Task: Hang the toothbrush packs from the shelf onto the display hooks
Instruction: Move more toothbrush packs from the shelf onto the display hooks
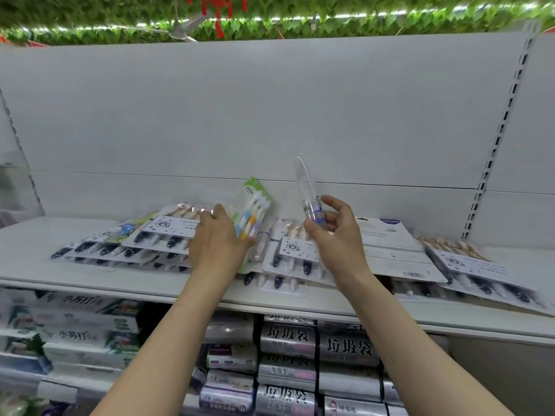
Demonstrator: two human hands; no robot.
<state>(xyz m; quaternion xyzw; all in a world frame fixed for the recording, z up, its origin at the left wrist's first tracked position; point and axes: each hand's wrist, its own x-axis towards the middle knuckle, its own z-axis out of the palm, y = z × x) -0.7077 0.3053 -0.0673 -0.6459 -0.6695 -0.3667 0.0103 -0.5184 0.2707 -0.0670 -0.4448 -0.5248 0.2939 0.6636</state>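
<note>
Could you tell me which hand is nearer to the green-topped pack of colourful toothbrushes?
Left. The left hand holds the green-topped pack; the right hand is off to its right, holding a clear slim pack.

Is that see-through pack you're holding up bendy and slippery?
Probably a bit bendy: the clear pack looks like thin plastic, standing tall above the right hand. Likely light, since fingertips alone hold it. Its glossy surface may be slippery.

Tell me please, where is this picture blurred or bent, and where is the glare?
Head view: the shelf edge curves from wide-angle distortion; the leaf ceiling and the packs at far right are smeared by motion blur; the strip light overhead is blown out; the clear pack in the right hand shows faint glare; the left hand is fairly sharp.
</note>
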